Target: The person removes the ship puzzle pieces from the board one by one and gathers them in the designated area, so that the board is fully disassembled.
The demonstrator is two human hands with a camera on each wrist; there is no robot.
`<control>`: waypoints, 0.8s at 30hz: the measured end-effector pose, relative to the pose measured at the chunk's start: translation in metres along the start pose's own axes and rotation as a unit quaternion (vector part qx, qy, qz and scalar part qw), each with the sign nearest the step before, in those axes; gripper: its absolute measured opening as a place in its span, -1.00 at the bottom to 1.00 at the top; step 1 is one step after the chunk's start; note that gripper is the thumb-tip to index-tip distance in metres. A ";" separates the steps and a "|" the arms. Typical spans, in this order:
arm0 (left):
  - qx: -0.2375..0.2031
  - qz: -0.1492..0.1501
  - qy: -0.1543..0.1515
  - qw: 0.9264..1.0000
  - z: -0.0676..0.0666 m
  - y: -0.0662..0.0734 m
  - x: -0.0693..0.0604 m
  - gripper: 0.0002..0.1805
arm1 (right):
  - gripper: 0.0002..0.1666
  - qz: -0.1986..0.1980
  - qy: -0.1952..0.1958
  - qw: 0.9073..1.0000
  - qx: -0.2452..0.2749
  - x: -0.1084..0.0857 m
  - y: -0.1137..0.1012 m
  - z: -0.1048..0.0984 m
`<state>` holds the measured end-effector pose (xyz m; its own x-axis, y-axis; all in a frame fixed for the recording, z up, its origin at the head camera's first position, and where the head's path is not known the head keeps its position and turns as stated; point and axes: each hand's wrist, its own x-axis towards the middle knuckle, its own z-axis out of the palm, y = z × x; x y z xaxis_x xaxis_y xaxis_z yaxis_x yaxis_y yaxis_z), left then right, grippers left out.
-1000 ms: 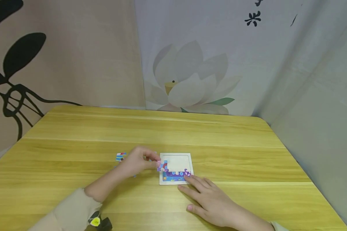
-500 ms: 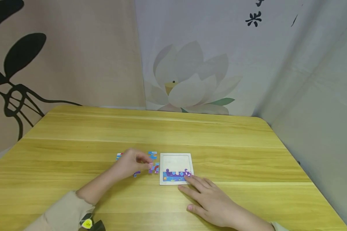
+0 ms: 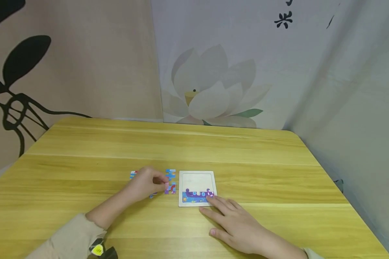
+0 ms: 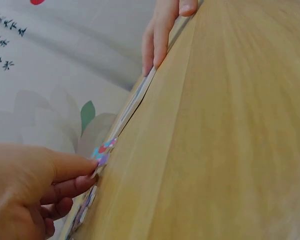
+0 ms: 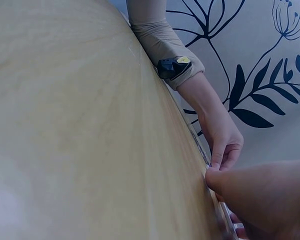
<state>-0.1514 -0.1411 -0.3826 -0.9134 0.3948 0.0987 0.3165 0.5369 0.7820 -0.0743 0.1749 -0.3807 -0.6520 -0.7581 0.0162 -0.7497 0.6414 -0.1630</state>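
Note:
My left hand [image 3: 145, 184] pinches a jigsaw puzzle piece [image 3: 171, 188] with pink, blue and red print between thumb and fingers, low over the table left of the puzzle board. In the left wrist view the same piece [image 4: 104, 152] shows at the fingertips. The white-framed puzzle board [image 3: 180, 180] has purple and blue pieces [image 3: 194, 197] along its bottom; its upper part is bare. My right hand [image 3: 236, 225] lies with straight, spread fingers, and its fingertips rest on the board's lower right corner. In the right wrist view my left hand [image 5: 222, 142] shows beyond the right one.
Loose puzzle pieces [image 3: 170, 173] lie left of the board, behind the left fingers. Another piece [image 3: 133, 174] is partly covered by the left hand, and a further one [image 3: 153, 195] peeks out below it. The wooden table [image 3: 246, 151] reaches back to a printed curtain [image 3: 214, 72].
From over the board's left edge, my left hand has moved left with the puzzle piece, down beside the loose pieces. The right hand has kept its place on the board.

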 end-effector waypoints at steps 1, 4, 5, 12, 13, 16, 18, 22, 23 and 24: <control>0.012 0.009 0.000 1.000 0.000 0.000 0.000 -0.98 | -0.38 0.000 0.001 1.000 0.001 0.000 0.000 0.000; 0.050 0.028 0.002 0.998 0.000 0.000 -0.001 -0.93 | -0.38 0.001 0.002 1.000 0.000 0.000 -0.001 0.000; 0.060 0.029 0.003 0.998 0.000 0.000 -0.001 -0.92 | -0.38 0.001 0.004 1.000 0.000 0.000 -0.001 0.000; 0.078 0.013 0.007 0.997 0.001 0.002 0.000 -0.87 | -0.38 0.002 0.005 1.000 -0.003 0.000 -0.001 0.000; 0.077 0.012 0.007 0.997 0.001 0.002 0.000 -0.87 | -0.38 0.002 0.005 1.000 -0.004 0.000 -0.001 0.000; 0.076 0.010 0.007 0.997 0.001 0.001 0.001 -0.88 | -0.37 0.003 0.005 1.000 -0.005 0.001 -0.001 0.000; 0.078 0.017 0.007 0.997 0.000 0.001 0.001 -0.89 | -0.38 0.003 0.005 1.000 -0.004 0.001 -0.001 0.000; 0.080 0.027 0.009 0.996 0.000 0.003 0.001 -0.92 | -0.38 0.002 0.005 1.000 0.000 0.001 -0.001 0.000; 0.080 0.028 0.010 0.996 0.000 0.004 0.001 -0.93 | -0.38 0.002 0.006 1.000 -0.001 0.001 -0.001 0.000; 0.080 0.033 0.011 0.996 0.000 0.006 0.002 -0.94 | -0.38 0.002 0.007 1.000 -0.002 0.001 -0.001 0.000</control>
<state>-0.1510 -0.1374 -0.3780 -0.8943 0.4173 0.1618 0.4111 0.6227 0.6658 -0.0745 0.1731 -0.3809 -0.6560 -0.7542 0.0284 -0.7478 0.6444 -0.1600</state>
